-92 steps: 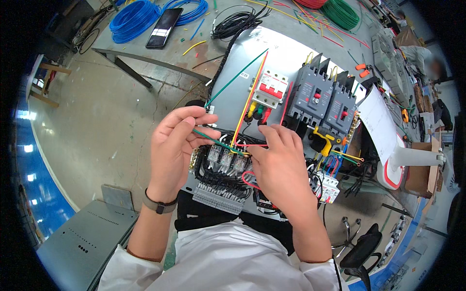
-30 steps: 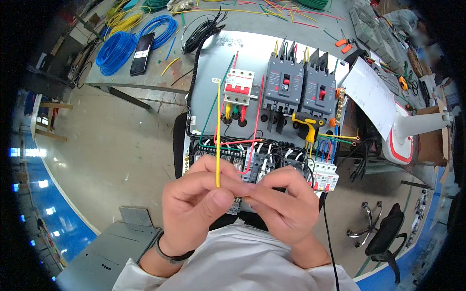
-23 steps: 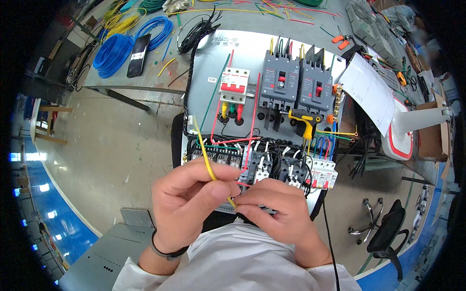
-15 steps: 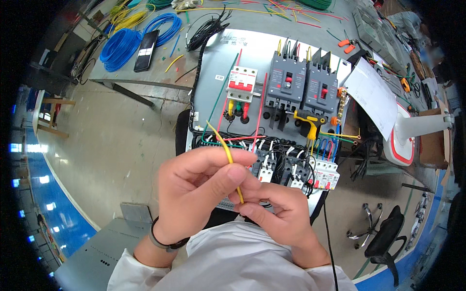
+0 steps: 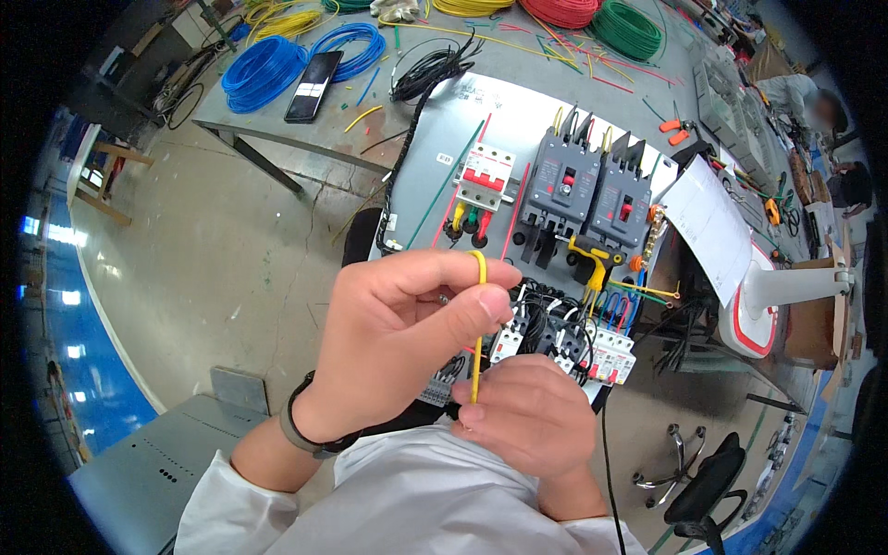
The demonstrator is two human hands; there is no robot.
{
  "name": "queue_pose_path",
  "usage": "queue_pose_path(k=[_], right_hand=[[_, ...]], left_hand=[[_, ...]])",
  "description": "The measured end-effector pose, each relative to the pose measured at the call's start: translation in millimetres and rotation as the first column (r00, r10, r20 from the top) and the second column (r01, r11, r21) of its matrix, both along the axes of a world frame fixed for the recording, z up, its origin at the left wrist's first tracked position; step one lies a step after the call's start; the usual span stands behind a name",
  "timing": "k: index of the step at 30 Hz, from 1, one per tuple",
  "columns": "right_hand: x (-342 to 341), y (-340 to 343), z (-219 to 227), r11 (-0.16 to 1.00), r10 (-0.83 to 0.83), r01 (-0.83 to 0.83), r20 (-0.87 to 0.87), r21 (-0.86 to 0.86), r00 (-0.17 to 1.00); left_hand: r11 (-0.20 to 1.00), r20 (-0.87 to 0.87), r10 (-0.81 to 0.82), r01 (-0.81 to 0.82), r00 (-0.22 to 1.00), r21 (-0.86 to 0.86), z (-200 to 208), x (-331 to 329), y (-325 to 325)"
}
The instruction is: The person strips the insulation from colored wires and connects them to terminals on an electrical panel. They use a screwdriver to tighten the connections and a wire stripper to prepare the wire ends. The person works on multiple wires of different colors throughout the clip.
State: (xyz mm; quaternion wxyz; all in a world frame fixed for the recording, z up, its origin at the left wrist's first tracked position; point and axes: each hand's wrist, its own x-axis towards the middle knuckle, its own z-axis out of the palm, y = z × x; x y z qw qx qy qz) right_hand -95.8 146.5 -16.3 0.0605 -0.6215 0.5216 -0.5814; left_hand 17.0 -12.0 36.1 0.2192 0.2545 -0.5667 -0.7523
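One yellow wire (image 5: 477, 361), bent at its top, spans from the left hand (image 5: 393, 324) to the right hand (image 5: 536, 412) over the near side of a grey panel (image 5: 430, 180). The left thumb and forefinger pinch it closed; the right fingers curl at its lower end, their grip unclear. A yellow-handled tool (image 5: 597, 261) sits beyond.

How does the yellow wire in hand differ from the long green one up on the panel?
Grip: left hand pinches the yellow wire, lower end at the right hand; no hand touches the green wire.
Shape: yellow wire bends at its upper end; green wire runs nearly straight.
Shared: both thin, single-coloured.
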Motion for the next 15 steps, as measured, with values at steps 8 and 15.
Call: queue_pose_path(k=[8,15], right_hand=[[0,6,12,0.987,-0.138,0.134,-0.054,-0.084,0.989],[-6,3,26,0.987,-0.136,0.147,0.158,-0.060,0.978]], left_hand=[[0.964,0.011,-0.025,0.026,1.000,-0.265,-2,3,0],[0.874,0.065,-0.115,0.132,0.991,-0.467,5,8,-2]])
